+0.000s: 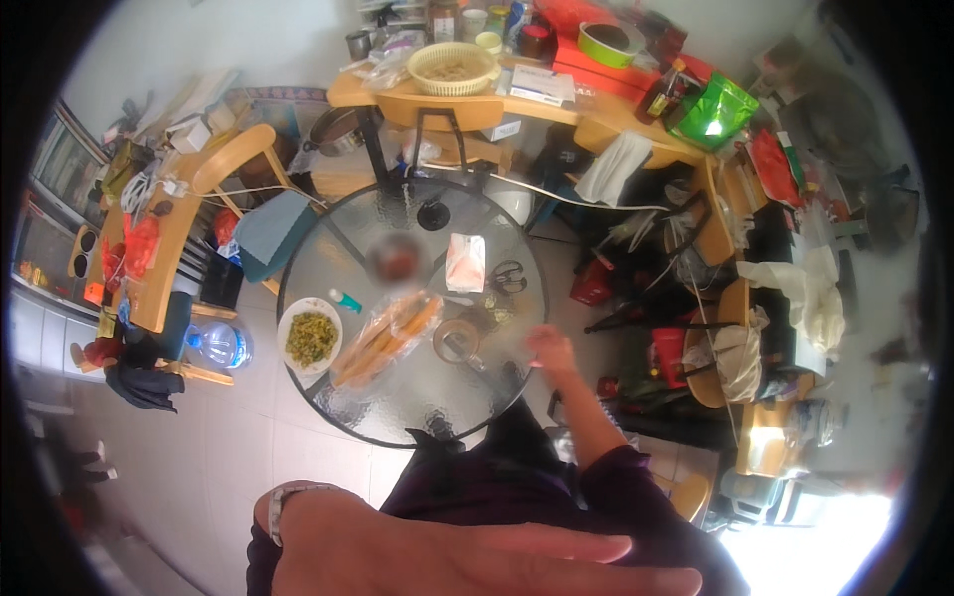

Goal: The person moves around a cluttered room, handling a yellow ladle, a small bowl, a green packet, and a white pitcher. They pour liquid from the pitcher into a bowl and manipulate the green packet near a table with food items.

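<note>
My left hand (417, 544), with a watch on its wrist, is very large and near the camera at the bottom, its fingers stretched to the right and holding nothing visible. My right hand (550, 349) is by the right edge of the round glass table (402, 425); its fingers look bent, and whether they hold anything is unclear. Nearest to it stands a glass mug (456, 341). Long bread sticks in a clear plastic bag (391, 335) lie beside a white plate of chopped greenish food (311, 337). Farther back are a white and pink packet (466, 263), scissors (510, 276) and a small teal-capped tube (346, 301).
Wooden chairs (235, 158) surround the glass table. Behind it, a wooden table (358, 89) bears a cream plastic basket (452, 68), jars and a green bag (714, 112). A large water bottle (220, 345) lies on the floor at left. A white cable (581, 200) runs behind the glass table.
</note>
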Demonstrator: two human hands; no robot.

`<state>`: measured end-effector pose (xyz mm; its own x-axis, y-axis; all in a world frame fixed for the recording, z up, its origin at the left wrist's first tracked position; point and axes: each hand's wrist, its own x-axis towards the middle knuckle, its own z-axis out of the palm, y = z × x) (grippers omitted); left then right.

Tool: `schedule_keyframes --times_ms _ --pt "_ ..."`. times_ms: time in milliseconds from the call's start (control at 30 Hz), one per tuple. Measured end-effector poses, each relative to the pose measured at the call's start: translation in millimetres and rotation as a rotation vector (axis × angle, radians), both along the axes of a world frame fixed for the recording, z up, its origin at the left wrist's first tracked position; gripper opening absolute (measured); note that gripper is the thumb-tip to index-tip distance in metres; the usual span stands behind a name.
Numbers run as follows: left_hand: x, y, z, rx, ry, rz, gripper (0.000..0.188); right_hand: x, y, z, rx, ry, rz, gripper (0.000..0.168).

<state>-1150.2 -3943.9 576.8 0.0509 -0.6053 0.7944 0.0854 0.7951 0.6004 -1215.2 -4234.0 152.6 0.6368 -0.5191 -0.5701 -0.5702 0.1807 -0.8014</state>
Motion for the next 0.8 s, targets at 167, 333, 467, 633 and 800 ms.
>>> schedule_keyframes --times_ms 167,333,467,633,800 --pt "54.3 -50.2 -22.5 0.503 0.202 0.024 0.074 11.7 -178.9 53.9 -0.072 -0.33 -0.365 0.029" --pt "69.4 -72.1 -131.3 1.059 0.555 0.733 0.01 78.6 -397.1 202.7 -0.434 -0.552 -0.419 0.03" --pt "42.1 -57.6 -221.4 1.369 0.73 0.925 0.016 140.7 -539.5 303.2 -0.895 -0.618 -0.47 0.048" --pt "-5.3 -36.3 -262.6 1.713 0.228 0.904 0.015 196.0 -678.8 387.4 -1.628 0.222 -0.333 0.064" --pt "-6.4 -66.5 -224.8 1.839 -0.125 0.877 0.02 215.4 -724.5 381.1 -1.839 0.567 0.114 0.046"
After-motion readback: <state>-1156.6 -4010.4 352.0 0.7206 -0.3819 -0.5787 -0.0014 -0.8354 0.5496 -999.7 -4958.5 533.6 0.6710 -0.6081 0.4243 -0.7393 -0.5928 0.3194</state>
